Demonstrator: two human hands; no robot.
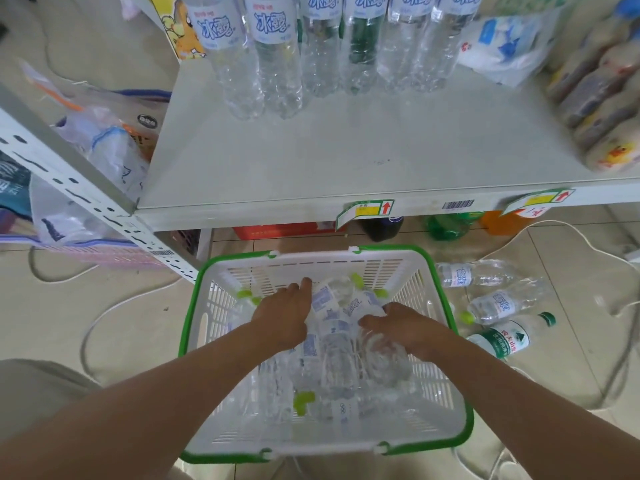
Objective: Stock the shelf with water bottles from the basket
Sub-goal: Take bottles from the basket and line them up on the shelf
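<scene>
Bottles point(337, 355), clear plastic, in slotted basket point(346, 263)

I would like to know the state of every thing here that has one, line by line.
basket, on the floor, handles folded down.
basket bottles, lying on their sides.
shelf bottles, standing upright at the back.
floor bottles, three, lying beside the basket.
left hand, fingers straight, resting on basket bottles.
right hand, fingers curled over one of the basket bottles.

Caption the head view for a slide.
Left hand and right hand reach into the basket of water bottles by the partly stocked shelf.
</scene>
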